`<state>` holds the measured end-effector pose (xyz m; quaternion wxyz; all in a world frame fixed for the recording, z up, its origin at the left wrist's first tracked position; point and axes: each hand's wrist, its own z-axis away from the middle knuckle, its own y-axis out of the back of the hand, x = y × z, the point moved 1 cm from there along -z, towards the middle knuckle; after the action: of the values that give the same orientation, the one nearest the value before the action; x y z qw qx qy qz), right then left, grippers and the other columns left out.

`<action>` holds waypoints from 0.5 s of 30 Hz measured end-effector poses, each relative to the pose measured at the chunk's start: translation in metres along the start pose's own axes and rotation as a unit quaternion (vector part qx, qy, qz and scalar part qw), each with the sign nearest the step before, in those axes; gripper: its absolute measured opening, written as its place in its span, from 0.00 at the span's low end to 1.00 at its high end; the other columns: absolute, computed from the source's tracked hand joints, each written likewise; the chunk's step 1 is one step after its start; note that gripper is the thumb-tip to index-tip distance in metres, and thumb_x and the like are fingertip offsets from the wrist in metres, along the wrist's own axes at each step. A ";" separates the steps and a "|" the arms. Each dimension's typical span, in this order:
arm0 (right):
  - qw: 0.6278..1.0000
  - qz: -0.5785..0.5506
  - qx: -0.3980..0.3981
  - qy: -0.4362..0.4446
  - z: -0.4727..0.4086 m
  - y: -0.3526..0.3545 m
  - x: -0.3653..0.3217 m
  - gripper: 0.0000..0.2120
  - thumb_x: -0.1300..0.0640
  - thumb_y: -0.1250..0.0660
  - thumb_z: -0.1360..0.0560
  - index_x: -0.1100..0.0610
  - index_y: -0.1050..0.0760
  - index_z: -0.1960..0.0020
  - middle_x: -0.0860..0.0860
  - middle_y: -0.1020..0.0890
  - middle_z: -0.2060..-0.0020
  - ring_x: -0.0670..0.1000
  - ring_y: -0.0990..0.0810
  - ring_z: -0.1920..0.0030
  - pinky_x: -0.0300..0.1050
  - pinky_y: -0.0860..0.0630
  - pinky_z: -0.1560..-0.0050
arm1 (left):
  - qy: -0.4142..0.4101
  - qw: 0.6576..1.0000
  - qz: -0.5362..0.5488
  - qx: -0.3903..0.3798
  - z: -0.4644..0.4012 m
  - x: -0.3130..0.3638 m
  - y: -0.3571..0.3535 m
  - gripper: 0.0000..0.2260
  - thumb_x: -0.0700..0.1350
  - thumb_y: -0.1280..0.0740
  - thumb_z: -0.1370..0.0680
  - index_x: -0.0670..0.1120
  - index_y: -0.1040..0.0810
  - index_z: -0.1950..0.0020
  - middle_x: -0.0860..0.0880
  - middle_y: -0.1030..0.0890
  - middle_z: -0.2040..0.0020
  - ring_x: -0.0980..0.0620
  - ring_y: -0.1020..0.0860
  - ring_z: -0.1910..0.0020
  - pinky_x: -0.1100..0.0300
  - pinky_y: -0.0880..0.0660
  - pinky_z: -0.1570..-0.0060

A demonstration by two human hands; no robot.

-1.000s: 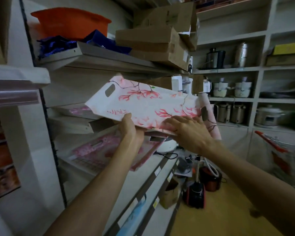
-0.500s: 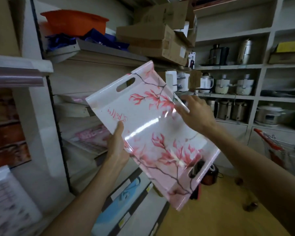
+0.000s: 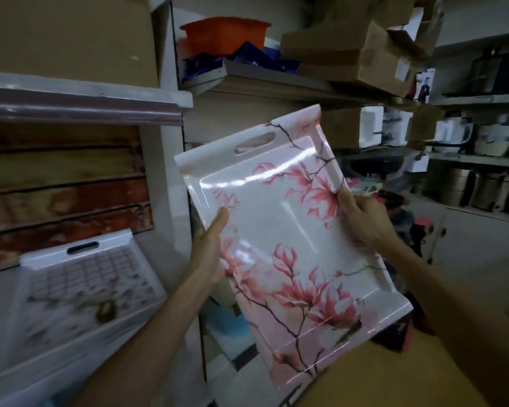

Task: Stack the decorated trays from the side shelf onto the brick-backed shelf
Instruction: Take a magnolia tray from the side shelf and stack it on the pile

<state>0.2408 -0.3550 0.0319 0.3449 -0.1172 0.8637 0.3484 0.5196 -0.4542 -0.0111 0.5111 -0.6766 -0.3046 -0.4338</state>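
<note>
I hold a white tray with pink magnolia flowers [image 3: 279,230] up in front of me, tilted with its face towards me and a handle slot at the top. My left hand [image 3: 210,248] grips its left edge, thumb on the face. My right hand [image 3: 362,218] grips the right edge. To the left stands the brick-backed shelf [image 3: 65,183], and a decorated tray with a grid pattern [image 3: 83,292] lies on its lower board.
The side shelf [image 3: 262,80] behind the tray carries an orange tub [image 3: 224,33], blue bags and cardboard boxes [image 3: 362,51]. Shelves at the right hold pots and cookers [image 3: 482,183]. A white post [image 3: 171,160] separates the two shelves.
The flowered tray has come off the side shelf, turned upright and swung left towards the brick-backed shelf. My right hand moved from the tray's top face to its right edge. My view turned left.
</note>
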 end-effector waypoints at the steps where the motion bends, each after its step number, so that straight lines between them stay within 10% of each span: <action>1: 1.000 -0.009 0.002 0.007 0.000 -0.010 -0.007 0.33 0.28 0.50 0.25 0.52 0.24 0.69 0.50 0.19 0.68 0.53 0.20 0.64 0.46 0.26 0.62 | 0.000 1.000 0.000 0.007 0.003 0.004 0.009 0.16 0.58 0.28 0.27 0.49 0.16 0.46 0.43 0.15 0.47 0.39 0.17 0.48 0.35 0.23 0.46; 9: 0.997 0.003 -0.059 0.056 0.009 -0.104 -0.061 0.34 0.34 0.54 0.21 0.58 0.21 0.60 0.59 0.17 0.60 0.59 0.20 0.58 0.53 0.22 0.53 | -0.010 0.997 0.024 0.070 0.028 0.041 0.095 0.14 0.51 0.32 0.22 0.46 0.20 0.39 0.43 0.15 0.45 0.39 0.16 0.48 0.33 0.23 0.47; 15: 0.992 -0.058 -0.097 0.057 0.037 -0.191 -0.092 0.32 0.36 0.54 0.20 0.55 0.29 0.71 0.51 0.25 0.76 0.50 0.26 0.75 0.38 0.38 0.75 | -0.112 0.966 -0.071 0.221 0.038 0.065 0.165 0.08 0.47 0.31 0.22 0.44 0.18 0.47 0.46 0.13 0.56 0.46 0.14 0.61 0.49 0.17 0.65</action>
<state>0.4121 -0.4730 -0.0240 0.3019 -0.2196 0.8357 0.4029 0.6996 -0.4680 -0.0268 0.5786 -0.5679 -0.4955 -0.3118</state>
